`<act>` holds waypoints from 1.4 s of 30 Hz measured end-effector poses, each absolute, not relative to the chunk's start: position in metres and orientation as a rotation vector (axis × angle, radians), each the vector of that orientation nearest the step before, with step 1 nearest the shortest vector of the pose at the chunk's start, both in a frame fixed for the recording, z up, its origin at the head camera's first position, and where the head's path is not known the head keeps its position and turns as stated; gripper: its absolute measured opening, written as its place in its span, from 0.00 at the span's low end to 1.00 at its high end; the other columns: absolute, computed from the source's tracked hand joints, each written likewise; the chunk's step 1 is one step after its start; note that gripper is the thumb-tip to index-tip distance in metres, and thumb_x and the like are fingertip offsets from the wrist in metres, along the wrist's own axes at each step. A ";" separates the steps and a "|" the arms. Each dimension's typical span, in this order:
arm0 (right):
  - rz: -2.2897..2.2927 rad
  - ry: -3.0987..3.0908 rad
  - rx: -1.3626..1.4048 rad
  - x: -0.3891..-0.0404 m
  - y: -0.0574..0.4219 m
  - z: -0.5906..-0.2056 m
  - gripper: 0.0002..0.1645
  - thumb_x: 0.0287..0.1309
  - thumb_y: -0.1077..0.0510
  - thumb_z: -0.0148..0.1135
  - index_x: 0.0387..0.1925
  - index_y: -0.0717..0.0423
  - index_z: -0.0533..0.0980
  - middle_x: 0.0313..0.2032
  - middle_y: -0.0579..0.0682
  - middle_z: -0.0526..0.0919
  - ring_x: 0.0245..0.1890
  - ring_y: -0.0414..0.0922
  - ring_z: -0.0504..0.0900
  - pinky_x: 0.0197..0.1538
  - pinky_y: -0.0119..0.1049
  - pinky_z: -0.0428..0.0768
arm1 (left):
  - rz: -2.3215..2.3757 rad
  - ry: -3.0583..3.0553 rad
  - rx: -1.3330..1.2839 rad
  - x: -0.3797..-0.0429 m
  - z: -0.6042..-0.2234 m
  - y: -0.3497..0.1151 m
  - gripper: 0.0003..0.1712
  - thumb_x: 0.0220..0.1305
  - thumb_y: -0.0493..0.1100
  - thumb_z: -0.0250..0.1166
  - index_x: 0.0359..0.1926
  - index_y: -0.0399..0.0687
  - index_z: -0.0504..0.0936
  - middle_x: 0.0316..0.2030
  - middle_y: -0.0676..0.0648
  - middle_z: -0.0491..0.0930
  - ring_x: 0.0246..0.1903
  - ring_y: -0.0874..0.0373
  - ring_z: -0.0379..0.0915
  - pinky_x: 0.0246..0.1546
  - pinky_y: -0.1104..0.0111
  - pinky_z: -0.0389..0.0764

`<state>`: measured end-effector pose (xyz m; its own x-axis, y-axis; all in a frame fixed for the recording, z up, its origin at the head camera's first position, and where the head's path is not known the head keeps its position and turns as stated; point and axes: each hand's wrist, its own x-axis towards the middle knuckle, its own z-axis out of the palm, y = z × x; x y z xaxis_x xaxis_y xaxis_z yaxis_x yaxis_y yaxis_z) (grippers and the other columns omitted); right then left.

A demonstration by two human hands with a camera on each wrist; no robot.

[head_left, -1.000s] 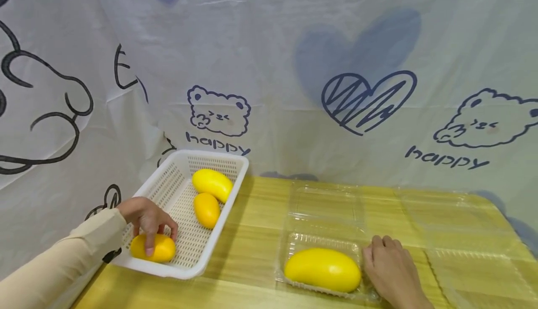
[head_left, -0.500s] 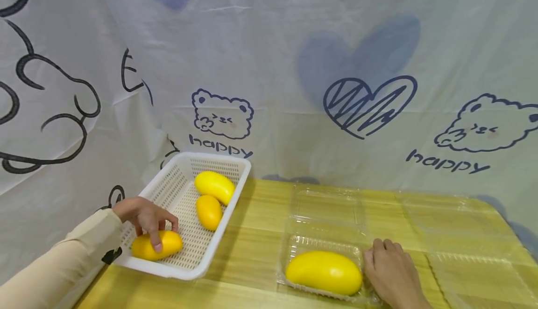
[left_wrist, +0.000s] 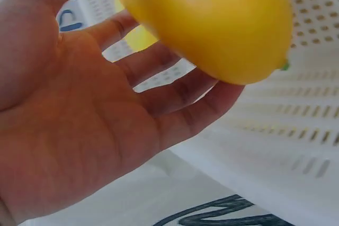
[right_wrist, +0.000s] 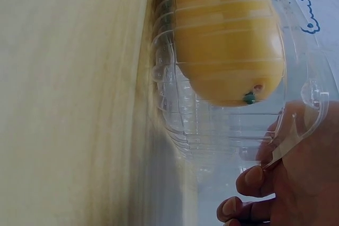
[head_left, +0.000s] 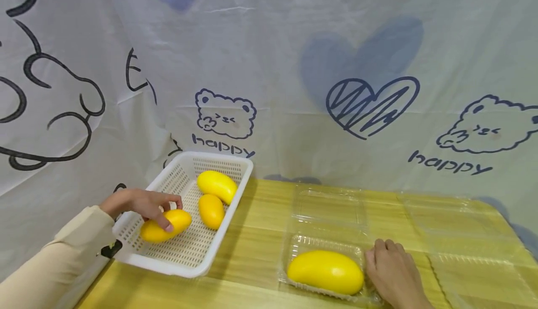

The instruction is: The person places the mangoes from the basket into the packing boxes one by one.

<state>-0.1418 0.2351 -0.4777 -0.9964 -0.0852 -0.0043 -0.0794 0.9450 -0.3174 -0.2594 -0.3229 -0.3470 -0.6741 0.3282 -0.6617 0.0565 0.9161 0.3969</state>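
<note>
In the head view my left hand [head_left: 143, 203] grips a yellow mango [head_left: 180, 221] over the near left part of a white perforated basket [head_left: 229, 227]. The left wrist view shows the fingers curled along the underside of this mango [left_wrist: 217, 19], which has a green stem tip. Two more mangoes lie in the basket, a long one [head_left: 216, 186] and a shorter one [head_left: 211, 212]. My right hand [head_left: 394, 271] pinches the right rim of an opened clear plastic clamshell box [head_left: 304, 242]. A large mango [head_left: 325, 271] lies inside that box.
Another clear plastic box [head_left: 475, 253] lies opened at the right of the wooden table [head_left: 252, 248]. A white printed cloth [head_left: 277, 66] hangs right behind the table and along its left side.
My left hand has lifted the mango from the basket's near left corner and moved it up and to the right. The right hand stays at the box rim. The head view has shifted slightly.
</note>
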 end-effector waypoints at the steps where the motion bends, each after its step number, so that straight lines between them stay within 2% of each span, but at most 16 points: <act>1: -0.500 3.082 -0.128 -0.142 0.235 -0.478 0.21 0.78 0.54 0.40 0.27 0.55 0.69 0.25 0.51 0.69 0.26 0.49 0.66 0.31 0.42 0.66 | 0.454 2.301 0.298 -0.259 -0.345 -0.322 0.28 0.60 0.49 0.75 0.55 0.52 0.70 0.47 0.43 0.76 0.43 0.48 0.74 0.45 0.55 0.80; 5: -0.506 3.080 -0.124 -0.142 0.235 -0.478 0.22 0.78 0.54 0.39 0.27 0.55 0.69 0.24 0.51 0.68 0.26 0.49 0.65 0.31 0.42 0.65 | 0.534 2.367 0.379 -0.259 -0.336 -0.321 0.28 0.62 0.49 0.72 0.56 0.49 0.69 0.49 0.40 0.74 0.44 0.46 0.74 0.46 0.53 0.79; 10: -0.511 3.074 -0.124 -0.141 0.235 -0.479 0.22 0.78 0.54 0.38 0.27 0.55 0.69 0.25 0.51 0.67 0.26 0.49 0.65 0.30 0.41 0.65 | 0.712 2.465 0.463 -0.253 -0.333 -0.320 0.29 0.67 0.51 0.68 0.59 0.46 0.64 0.50 0.37 0.72 0.44 0.45 0.74 0.43 0.55 0.79; 17: -0.516 3.060 -0.114 -0.143 0.234 -0.480 0.21 0.78 0.54 0.39 0.28 0.55 0.70 0.25 0.51 0.68 0.27 0.50 0.66 0.30 0.42 0.66 | 0.989 2.556 0.618 -0.247 -0.338 -0.307 0.28 0.70 0.46 0.65 0.62 0.44 0.62 0.54 0.35 0.70 0.47 0.44 0.71 0.46 0.55 0.77; 22: -0.518 3.038 -0.106 -0.144 0.233 -0.480 0.21 0.78 0.54 0.38 0.29 0.56 0.70 0.26 0.51 0.69 0.27 0.50 0.67 0.31 0.43 0.66 | 1.139 2.638 0.601 -0.242 -0.334 -0.300 0.31 0.74 0.45 0.62 0.66 0.42 0.56 0.57 0.35 0.67 0.50 0.43 0.71 0.50 0.55 0.77; 26: -0.514 3.034 -0.106 -0.145 0.232 -0.481 0.21 0.78 0.54 0.38 0.29 0.56 0.71 0.26 0.51 0.69 0.27 0.50 0.67 0.31 0.43 0.67 | 1.229 2.672 0.588 -0.238 -0.329 -0.299 0.31 0.77 0.45 0.58 0.69 0.42 0.53 0.59 0.35 0.68 0.53 0.40 0.72 0.53 0.50 0.77; 31: -0.510 3.044 -0.108 -0.145 0.232 -0.480 0.21 0.78 0.54 0.39 0.29 0.56 0.71 0.26 0.51 0.69 0.27 0.50 0.67 0.30 0.43 0.67 | 1.295 2.759 0.587 -0.230 -0.322 -0.294 0.32 0.79 0.45 0.56 0.72 0.41 0.51 0.64 0.33 0.63 0.58 0.38 0.67 0.58 0.46 0.73; 33: -0.503 3.048 -0.105 -0.144 0.232 -0.479 0.20 0.78 0.54 0.39 0.29 0.56 0.71 0.26 0.51 0.69 0.27 0.50 0.67 0.31 0.43 0.67 | 1.360 2.794 0.586 -0.225 -0.319 -0.290 0.32 0.79 0.45 0.55 0.72 0.40 0.50 0.65 0.32 0.62 0.58 0.37 0.66 0.57 0.51 0.73; 35: -0.499 3.051 -0.105 -0.144 0.232 -0.479 0.20 0.78 0.54 0.39 0.29 0.56 0.71 0.26 0.51 0.69 0.27 0.50 0.68 0.31 0.43 0.67 | 1.455 2.820 0.583 -0.221 -0.315 -0.285 0.32 0.80 0.44 0.53 0.73 0.39 0.49 0.65 0.31 0.61 0.57 0.38 0.67 0.57 0.61 0.73; 38: -0.503 3.049 -0.106 -0.144 0.232 -0.478 0.21 0.78 0.55 0.38 0.28 0.56 0.70 0.25 0.51 0.68 0.27 0.50 0.67 0.31 0.43 0.66 | 1.624 2.842 0.586 -0.215 -0.310 -0.277 0.30 0.81 0.43 0.51 0.73 0.39 0.48 0.64 0.33 0.62 0.55 0.45 0.71 0.55 0.74 0.72; 40: -0.505 3.048 -0.108 -0.144 0.233 -0.478 0.21 0.78 0.54 0.38 0.28 0.56 0.70 0.25 0.51 0.68 0.26 0.50 0.66 0.31 0.42 0.66 | 1.733 2.843 0.580 -0.212 -0.307 -0.271 0.29 0.81 0.43 0.51 0.73 0.41 0.49 0.65 0.36 0.62 0.54 0.51 0.72 0.54 0.79 0.72; 42: -0.505 3.045 -0.107 -0.144 0.233 -0.478 0.21 0.78 0.54 0.37 0.28 0.56 0.70 0.25 0.51 0.68 0.26 0.50 0.65 0.31 0.42 0.65 | 1.877 2.822 0.584 -0.209 -0.304 -0.267 0.28 0.80 0.41 0.52 0.73 0.43 0.53 0.64 0.40 0.63 0.54 0.55 0.72 0.55 0.79 0.72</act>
<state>-0.1438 0.2330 -0.4783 -0.9962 -0.0770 -0.0414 -0.0595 0.9443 -0.3238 -0.2090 -0.2670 -0.3043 -0.8997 0.1129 0.4217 0.4326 0.3611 0.8261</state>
